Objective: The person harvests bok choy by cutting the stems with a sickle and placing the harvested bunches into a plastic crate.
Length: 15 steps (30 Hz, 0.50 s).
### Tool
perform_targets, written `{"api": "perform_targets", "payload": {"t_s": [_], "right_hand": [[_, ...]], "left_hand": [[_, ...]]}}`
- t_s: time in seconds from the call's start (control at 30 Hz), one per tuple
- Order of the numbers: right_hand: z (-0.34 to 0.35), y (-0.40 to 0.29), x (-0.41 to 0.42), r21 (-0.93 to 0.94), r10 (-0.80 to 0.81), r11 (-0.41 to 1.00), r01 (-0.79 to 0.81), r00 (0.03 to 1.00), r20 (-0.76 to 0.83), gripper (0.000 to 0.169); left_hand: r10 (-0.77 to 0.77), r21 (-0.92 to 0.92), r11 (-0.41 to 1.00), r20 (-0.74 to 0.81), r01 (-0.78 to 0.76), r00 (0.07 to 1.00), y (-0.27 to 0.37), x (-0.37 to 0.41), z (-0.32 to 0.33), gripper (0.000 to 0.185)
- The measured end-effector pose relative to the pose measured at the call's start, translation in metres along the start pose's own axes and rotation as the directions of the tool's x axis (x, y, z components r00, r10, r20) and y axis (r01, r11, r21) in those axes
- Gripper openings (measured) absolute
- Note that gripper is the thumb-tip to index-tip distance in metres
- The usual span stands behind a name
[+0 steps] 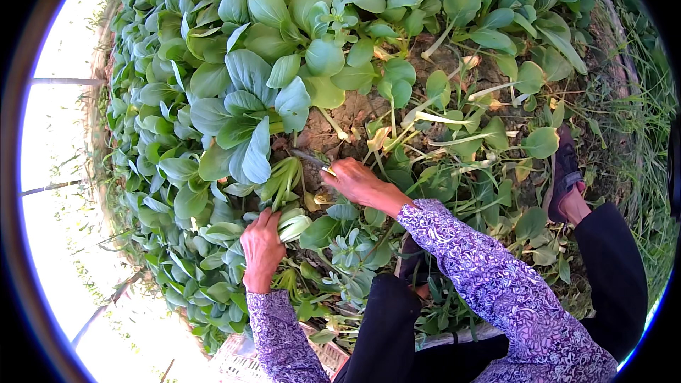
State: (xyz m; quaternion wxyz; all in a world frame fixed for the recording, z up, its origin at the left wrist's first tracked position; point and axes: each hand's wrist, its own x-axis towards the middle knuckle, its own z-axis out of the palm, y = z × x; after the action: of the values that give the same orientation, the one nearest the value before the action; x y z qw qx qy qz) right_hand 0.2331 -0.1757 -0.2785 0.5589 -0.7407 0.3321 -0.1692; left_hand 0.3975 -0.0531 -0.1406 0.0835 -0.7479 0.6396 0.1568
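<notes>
A cut pak choi head (292,225) lies in my left hand (263,247), its pale stalk base facing right. My right hand (355,181) grips a knife (309,157) whose dark blade points up and left over bare soil. Just left of the blade, another pak choi plant (282,176) shows its light green stalks. A large pak choi (250,109) with broad bluish leaves stands above the blade tip. My fingers hide most of the knife's handle.
Dense pak choi (175,181) fills the bed to the left and top. Loose leaves and stalks (468,141) litter the soil (367,111) at right. A plastic crate (239,359) sits at the bottom. My shoe (564,175) rests near the grassy edge (646,143).
</notes>
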Motion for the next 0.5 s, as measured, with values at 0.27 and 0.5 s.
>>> {"api": "perform_targets", "payload": {"t_s": [0.27,0.5], "right_hand": [[0.002,-0.006,-0.001,-0.053,0.019,0.998,-0.017,0.998,0.053,0.037],[-0.012,-0.014,-0.008,-0.124,0.023,0.992,-0.01,0.994,0.106,0.028]], "left_hand": [[-0.04,-0.05,0.998,0.013,0.04,0.999,0.003,-0.005,0.003,0.04],[-0.083,-0.089,0.992,0.073,0.09,0.994,0.005,-0.007,0.01,0.042]]}}
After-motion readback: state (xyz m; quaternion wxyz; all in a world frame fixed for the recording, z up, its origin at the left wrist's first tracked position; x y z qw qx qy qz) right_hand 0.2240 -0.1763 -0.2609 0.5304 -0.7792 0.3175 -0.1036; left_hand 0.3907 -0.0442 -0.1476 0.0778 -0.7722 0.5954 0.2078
